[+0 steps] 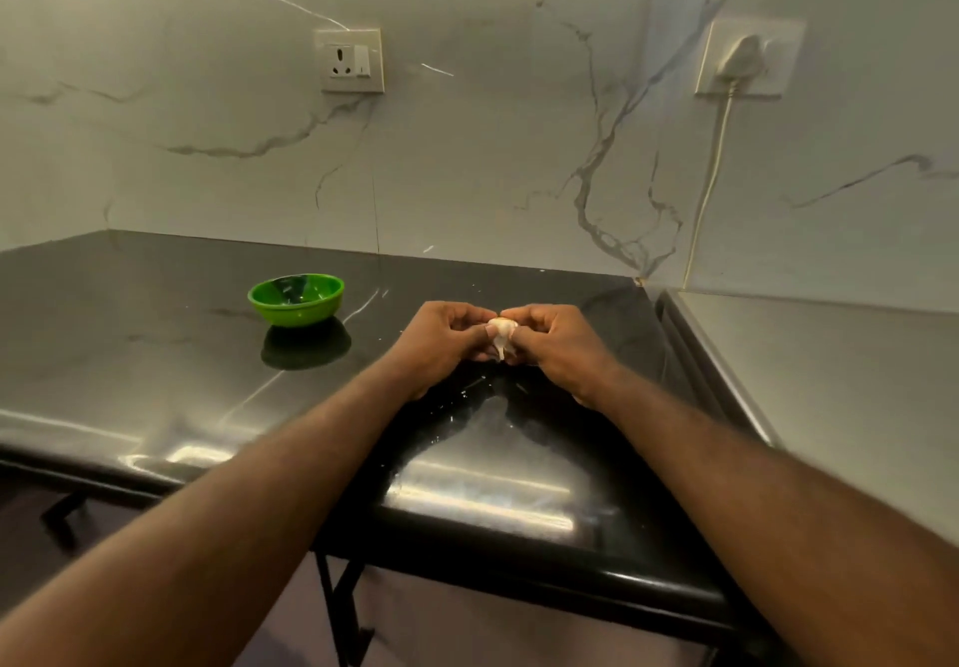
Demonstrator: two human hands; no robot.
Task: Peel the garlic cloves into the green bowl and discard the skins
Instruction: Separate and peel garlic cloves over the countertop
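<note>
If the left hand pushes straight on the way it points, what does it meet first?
Likely the right hand: the left hand grips the garlic, and the right hand pinches its other side, directly ahead.

kitchen | black countertop (155, 355) | marble backsplash (467, 147) | wall sockets (349, 60)

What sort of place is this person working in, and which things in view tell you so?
Probably a home kitchen: a black countertop against a marble-patterned wall, a wall socket above it, and a green bowl near the left hand and right hand gripping garlic.
</note>
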